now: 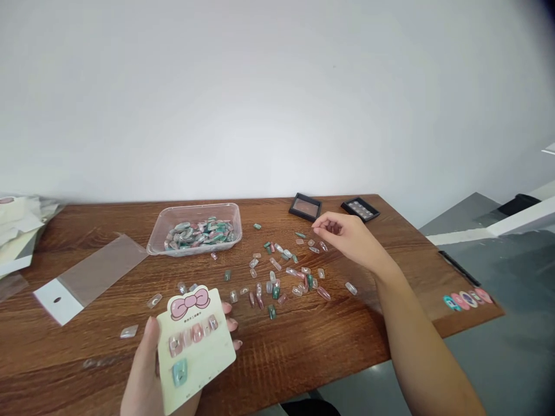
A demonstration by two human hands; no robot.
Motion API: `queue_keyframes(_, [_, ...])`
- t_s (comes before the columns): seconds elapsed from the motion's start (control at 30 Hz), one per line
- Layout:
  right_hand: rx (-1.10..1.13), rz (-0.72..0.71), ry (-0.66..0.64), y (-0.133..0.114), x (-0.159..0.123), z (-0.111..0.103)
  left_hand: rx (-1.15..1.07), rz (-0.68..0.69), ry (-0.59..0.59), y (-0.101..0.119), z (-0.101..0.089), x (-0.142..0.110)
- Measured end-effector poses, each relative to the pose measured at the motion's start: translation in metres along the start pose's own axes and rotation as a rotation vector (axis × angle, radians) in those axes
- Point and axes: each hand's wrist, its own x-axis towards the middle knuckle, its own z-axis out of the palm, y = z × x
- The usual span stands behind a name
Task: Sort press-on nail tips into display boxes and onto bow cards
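My left hand (145,370) grips a cream display card (203,358) with a pink bow printed at its top. A row of pinkish press-on nails (197,333) is fixed across the card, with one teal press-on nail (179,372) below at the left. Over the far right part of the loose nails, my right hand (342,234) has thumb and forefinger pinched together; whatever is between the tips is too small to make out. Loose press-on nails (276,292) in green, pink and clear lie scattered on the table between my hands.
A clear plastic tub (195,252) full of nails stands behind the card on the wooden table (329,358). Two black cases (305,207) sit near the wall. A clear bag (102,268) and stacked cards (19,231) lie left; round stickers (468,299) and a black pen (458,267) lie right.
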Motion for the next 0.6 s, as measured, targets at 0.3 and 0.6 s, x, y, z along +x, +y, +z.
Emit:
queue_keyframes(0.3, [-0.159, 0.017, 0.018, 0.018, 0.003, 0.0, -0.004, -0.017, -0.001, 0.001, -0.006, 0.005])
queue_keyframes(0.6, [-0.192, -0.044, -0.026, 0.012, 0.004, 0.011, -0.014, 0.111, 0.043, 0.014, -0.018, 0.002])
